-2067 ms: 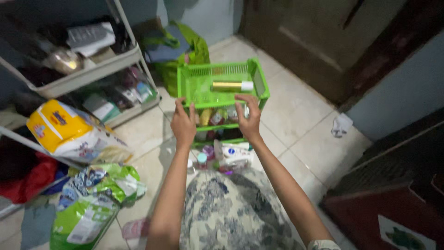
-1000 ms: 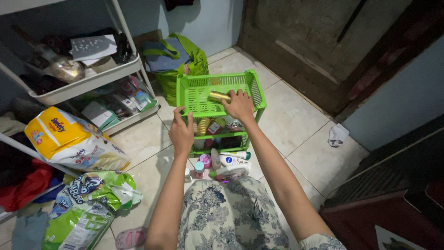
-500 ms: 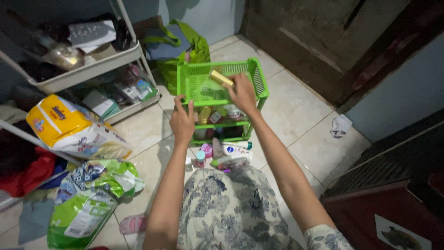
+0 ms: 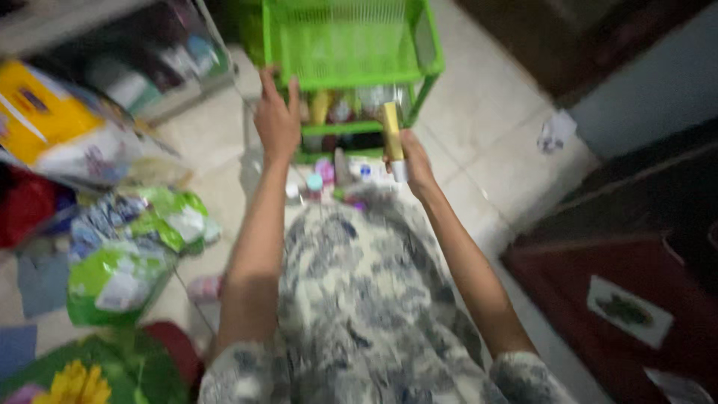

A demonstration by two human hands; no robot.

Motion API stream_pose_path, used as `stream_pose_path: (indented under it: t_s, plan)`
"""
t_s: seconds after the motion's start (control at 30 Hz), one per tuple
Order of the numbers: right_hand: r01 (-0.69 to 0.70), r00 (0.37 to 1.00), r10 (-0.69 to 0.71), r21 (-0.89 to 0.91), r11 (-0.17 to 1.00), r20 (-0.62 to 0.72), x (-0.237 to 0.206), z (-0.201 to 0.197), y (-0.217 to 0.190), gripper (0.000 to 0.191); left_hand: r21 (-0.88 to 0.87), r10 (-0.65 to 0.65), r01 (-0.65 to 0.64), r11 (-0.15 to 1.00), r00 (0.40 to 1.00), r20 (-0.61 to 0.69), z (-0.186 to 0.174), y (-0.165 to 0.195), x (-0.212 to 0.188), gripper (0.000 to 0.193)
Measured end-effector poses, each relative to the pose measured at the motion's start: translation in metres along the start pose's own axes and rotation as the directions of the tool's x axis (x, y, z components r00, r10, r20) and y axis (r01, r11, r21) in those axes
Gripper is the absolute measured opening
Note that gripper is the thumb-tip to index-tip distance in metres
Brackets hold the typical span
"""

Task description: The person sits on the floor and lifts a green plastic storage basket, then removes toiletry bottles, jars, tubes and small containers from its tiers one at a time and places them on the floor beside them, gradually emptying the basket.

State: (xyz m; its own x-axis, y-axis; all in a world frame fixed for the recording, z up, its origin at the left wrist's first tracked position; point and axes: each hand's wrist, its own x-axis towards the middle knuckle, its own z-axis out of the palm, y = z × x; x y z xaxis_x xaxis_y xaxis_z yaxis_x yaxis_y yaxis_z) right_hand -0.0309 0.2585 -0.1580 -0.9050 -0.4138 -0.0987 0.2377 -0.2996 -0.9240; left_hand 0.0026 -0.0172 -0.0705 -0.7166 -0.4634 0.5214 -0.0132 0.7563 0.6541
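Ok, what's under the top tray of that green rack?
Under the top tray of the green rack, a lower shelf holds blurred bottles. The tray hides what lies further back.

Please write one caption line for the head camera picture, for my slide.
Seated on a tiled floor, right hand holds a yellow tube while left hand touches the green plastic rack.

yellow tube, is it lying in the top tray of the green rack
No, the right hand holds the yellow tube in front of the green rack, whose top tray looks bare.
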Motion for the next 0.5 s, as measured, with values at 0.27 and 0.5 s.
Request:
stream_pose_path:
  t_s: [0.27, 0.5]
  plan:
    - [0.175, 0.983, 0.005, -0.938, 0.3, 0.185, -0.049, -0.01, 0.063, 0.052, -0.053, 0.039, -0.04, 0.998, 0.999, -0.019, 0.0, 0.0, 0.001, 0.034]
    - [0.239, 0.911, -0.278, -0.941, -0.241, 0.303, -0.038, 0.002, 0.084, 0.04, -0.046, 0.094, -0.096, 0.994, 0.994, -0.047, 0.0, 0.004, 0.0, 0.034]
